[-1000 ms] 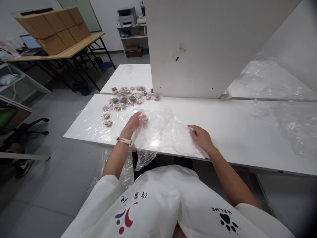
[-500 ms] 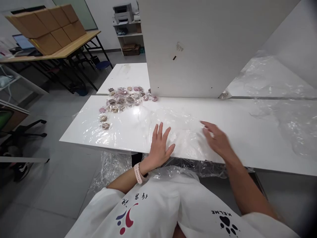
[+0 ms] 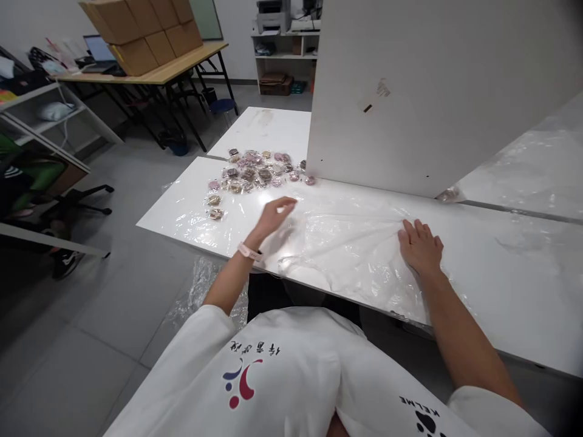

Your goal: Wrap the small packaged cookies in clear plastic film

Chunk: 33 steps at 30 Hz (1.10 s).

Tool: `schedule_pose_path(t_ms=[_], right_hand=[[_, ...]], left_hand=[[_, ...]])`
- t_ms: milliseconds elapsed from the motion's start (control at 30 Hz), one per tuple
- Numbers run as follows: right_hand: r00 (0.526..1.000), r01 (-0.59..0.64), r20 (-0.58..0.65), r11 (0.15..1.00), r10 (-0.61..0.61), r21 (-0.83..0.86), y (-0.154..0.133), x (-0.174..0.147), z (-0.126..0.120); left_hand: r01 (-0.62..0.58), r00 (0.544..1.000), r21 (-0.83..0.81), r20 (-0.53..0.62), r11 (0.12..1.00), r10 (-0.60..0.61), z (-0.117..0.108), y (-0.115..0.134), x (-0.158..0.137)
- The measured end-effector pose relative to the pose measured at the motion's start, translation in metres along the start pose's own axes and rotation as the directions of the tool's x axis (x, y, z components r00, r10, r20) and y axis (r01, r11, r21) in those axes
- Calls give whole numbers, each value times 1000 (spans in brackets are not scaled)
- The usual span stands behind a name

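Observation:
A thin clear plastic sheet point(image 3: 350, 243) lies wrinkled over the white table in front of me. My right hand point(image 3: 421, 247) presses palm-down on its right part, fingers slightly bent, and creases run from the fingertips across the plastic. My left hand point(image 3: 272, 217) hovers above the tabletop near the sheet's left side, with a gap between thumb and fingers; I see nothing held in it. Beyond my left hand lies a spread of small round items in clear wrappers point(image 3: 248, 173), coloured pink, brown and tan.
A tall white panel point(image 3: 387, 97) stands on the table point(image 3: 177, 206). More clear plastic point(image 3: 537, 164) lies at the right, and some hangs below the front edge. Behind are cardboard boxes point(image 3: 150, 42) on a wooden desk and a blue stool point(image 3: 222, 105). Someone sits partly visible at far left.
My left hand has lifted off the plastic and moved left and away from me. My right hand has come down on the sheet farther right. The view has shifted leftward.

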State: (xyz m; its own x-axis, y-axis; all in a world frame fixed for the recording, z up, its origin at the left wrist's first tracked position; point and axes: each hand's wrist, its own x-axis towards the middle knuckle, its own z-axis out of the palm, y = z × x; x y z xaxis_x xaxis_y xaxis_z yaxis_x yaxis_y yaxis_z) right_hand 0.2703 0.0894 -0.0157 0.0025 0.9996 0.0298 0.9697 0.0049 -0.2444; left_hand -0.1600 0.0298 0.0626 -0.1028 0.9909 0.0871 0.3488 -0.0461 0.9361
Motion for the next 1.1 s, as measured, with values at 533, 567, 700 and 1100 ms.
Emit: schedule_pose_path(t_ms=[533, 567, 700, 1100], right_hand=[[999, -4, -42, 1000, 4, -21, -2, -1, 6], [999, -3, -44, 1000, 3, -20, -2, -1, 6], [998, 12, -61, 1000, -13, -10, -3, -2, 6], [999, 52, 7, 999, -52, -8, -1, -1, 2]], left_hand=[[375, 816, 457, -576, 807, -53, -124, -72, 2], [387, 811, 455, -582, 802, -61, -124, -71, 1], [442, 770, 372, -624, 816, -133, -129, -60, 1], [-332, 911, 232, 332, 914, 247, 124, 84, -42]])
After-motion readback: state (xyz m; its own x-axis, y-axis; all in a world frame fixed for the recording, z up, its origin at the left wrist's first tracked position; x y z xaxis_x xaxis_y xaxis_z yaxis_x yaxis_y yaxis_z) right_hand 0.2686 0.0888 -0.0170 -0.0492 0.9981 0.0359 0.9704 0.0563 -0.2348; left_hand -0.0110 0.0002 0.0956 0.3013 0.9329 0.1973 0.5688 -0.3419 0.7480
